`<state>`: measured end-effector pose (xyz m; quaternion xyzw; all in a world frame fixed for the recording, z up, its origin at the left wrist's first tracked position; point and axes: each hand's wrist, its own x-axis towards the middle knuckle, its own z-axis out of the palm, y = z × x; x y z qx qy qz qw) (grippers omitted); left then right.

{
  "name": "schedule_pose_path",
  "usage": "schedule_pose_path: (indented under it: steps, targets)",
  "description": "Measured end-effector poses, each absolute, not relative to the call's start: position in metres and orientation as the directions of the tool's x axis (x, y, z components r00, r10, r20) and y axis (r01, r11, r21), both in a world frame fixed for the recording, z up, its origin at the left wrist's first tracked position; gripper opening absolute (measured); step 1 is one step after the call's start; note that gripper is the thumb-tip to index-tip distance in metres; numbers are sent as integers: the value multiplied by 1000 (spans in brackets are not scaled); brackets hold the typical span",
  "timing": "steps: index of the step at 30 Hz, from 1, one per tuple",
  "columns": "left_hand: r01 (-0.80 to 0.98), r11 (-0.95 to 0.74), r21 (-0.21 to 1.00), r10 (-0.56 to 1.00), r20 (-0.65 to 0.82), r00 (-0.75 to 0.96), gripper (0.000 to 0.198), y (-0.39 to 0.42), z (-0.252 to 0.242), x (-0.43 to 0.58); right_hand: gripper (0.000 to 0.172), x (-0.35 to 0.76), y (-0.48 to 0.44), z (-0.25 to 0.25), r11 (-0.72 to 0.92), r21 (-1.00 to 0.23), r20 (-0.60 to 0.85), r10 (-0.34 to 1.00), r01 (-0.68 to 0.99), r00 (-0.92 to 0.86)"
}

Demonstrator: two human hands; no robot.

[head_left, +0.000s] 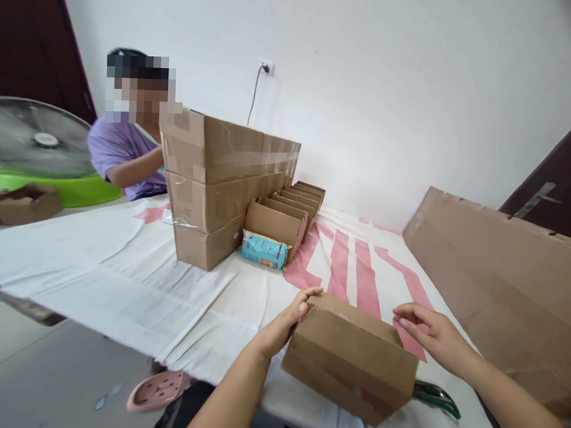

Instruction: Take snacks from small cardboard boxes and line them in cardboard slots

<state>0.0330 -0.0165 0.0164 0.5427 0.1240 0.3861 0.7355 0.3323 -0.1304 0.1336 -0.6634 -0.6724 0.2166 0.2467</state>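
Note:
A brown cardboard box [350,360] lies in front of me at the near edge of the table, its top flaps folded over. My left hand [293,320] grips its left end, thumb and fingers over the upper corner. Just beyond the right end, my right hand [422,331] hovers with fingers loosely bent and apart, holding nothing. A green-handled cutter [436,397] lies on the cloth, partly covered by the box. Farther back, a blue packet [265,249] leans against a row of open cardboard boxes [276,225].
Taped boxes [230,196] are stacked three high at centre left. Behind them sits a person in a purple shirt [121,152], beside a fan [44,140]. A large cardboard sheet [498,284] stands along the right side. A white cloth [123,296] covers the table.

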Motion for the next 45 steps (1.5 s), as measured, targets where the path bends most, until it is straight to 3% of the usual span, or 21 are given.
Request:
schedule_pose_path:
  steps: [2,6,9,15,17,19,22,24,25,27,38,40,42,45]
  targets:
    - [-456,114,883,691,259,675,74,-16,15,33,51,304,-126,147,-4,-753,-92,991,658,-99]
    - [-465,89,881,681,287,673,77,-16,14,33,60,258,-113,155,-46,-796,-277,914,604,-295]
    - [-445,36,895,672,307,674,78,-17,13,32,56,240,-101,153,-30,-817,-232,931,575,-282]
    - [-437,41,898,678,297,673,76,-18,17,31,23,227,-93,145,120,-812,12,982,571,-188]
    - [-437,45,898,683,292,669,75,-18,18,31,14,225,-97,142,242,-717,137,968,654,-209]
    - [-434,54,899,688,281,669,72,-19,19,32,10,224,-101,139,424,-529,315,902,735,-294]
    - [-416,54,908,708,259,657,65,-20,22,33,21,226,-106,133,705,-24,561,597,709,-574]
    - [-396,38,917,730,245,638,59,-21,24,33,23,228,-107,130,765,281,556,362,579,-748]
    - [-389,29,921,740,241,628,56,-22,25,33,23,230,-107,129,770,367,525,291,521,-800]
    - [-379,27,925,747,234,623,53,-23,26,33,23,232,-107,128,775,426,485,241,468,-841]
    - [-340,48,939,739,195,644,52,-23,24,38,23,236,-123,122,864,255,540,246,435,-805]
    - [-368,84,926,736,191,649,52,-23,22,40,22,237,-126,123,840,160,567,352,519,-745]
    - [-410,125,903,731,196,654,51,-23,19,42,21,240,-127,126,722,-15,581,570,692,-581]
    - [-409,124,904,740,191,644,50,-23,17,43,9,247,-132,136,426,-352,419,868,833,-267]
